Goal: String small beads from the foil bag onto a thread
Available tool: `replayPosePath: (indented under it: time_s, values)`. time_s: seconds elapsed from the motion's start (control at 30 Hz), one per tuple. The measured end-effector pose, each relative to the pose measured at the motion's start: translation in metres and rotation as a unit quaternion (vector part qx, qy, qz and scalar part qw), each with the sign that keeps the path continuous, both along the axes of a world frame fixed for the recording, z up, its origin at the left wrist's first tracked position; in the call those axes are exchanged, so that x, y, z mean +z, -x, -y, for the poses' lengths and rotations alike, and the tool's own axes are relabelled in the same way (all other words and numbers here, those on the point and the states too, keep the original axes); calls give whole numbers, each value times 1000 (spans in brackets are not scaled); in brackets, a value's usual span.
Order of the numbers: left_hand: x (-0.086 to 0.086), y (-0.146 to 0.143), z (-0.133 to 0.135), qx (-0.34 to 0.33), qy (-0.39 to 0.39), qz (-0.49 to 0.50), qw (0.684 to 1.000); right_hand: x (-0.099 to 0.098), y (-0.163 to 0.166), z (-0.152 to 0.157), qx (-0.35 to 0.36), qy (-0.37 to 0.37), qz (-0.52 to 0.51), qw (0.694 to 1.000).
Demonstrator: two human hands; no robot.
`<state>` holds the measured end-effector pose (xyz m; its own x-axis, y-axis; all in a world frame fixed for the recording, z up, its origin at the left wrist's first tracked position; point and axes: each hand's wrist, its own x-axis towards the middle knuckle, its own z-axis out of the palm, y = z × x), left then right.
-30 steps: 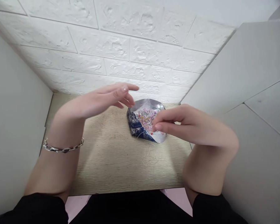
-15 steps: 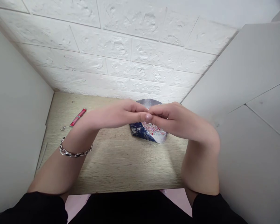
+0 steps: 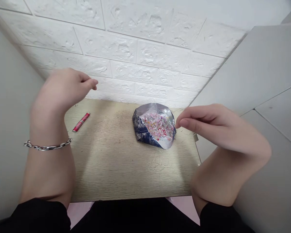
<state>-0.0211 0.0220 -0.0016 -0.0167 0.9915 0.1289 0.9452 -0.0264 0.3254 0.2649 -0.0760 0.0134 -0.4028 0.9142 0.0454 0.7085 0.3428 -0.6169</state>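
My left hand [image 3: 66, 87] is raised at the left, above the table's far edge, thumb and fingertips pinched together. My right hand [image 3: 210, 126] is closed in a pinch beside the right edge of an opened blue-and-silver foil packet [image 3: 140, 132]. I cannot make out what either pinch holds. Many small pink, red, white and clear beads [image 3: 158, 124] lie inside the packet. A red tube with silver ends [image 3: 81, 122] rests on the table below my left hand. Fine pale thread [image 3: 157, 161] lies loosely tangled in front of the packet.
The light wooden table [image 3: 121, 181] meets a white brick-patterned wall [image 3: 126, 48] at the back. Pale panels stand close on both sides, the right panel [image 3: 262, 81] beside my right arm. A silver chain bracelet [image 3: 48, 148] circles my left wrist.
My hands were together above the packet and have moved wide apart. The left rose to the left; the right moved right. The packet and its beads are now uncovered.
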Motion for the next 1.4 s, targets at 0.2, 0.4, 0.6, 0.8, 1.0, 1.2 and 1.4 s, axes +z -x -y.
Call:
replayPosePath:
  time_s: [0.2,0.4,0.6,0.8,1.0,1.2,1.4]
  values:
    - [3,3,2,30,28,-15,999,-3,1,-2,37,29,-8,999]
    - [5,1,4,25,20,-9,999,-20,18,-20,84,76,15,993]
    - [2,-3,5,-75,-5,35,997,-33,44,-35,121,101,15,987]
    - [5,-47,25,-312,56,142,938,-44,53,-46,92,77,-13,993]
    - [3,-52,28,-254,2,170,952,-45,47,-50,129,211,67,967]
    - [4,-50,30,-248,-14,220,943,-45,41,-50,158,221,74,960]
    - [4,-53,35,-338,16,276,900,-45,41,-49,168,170,33,971]
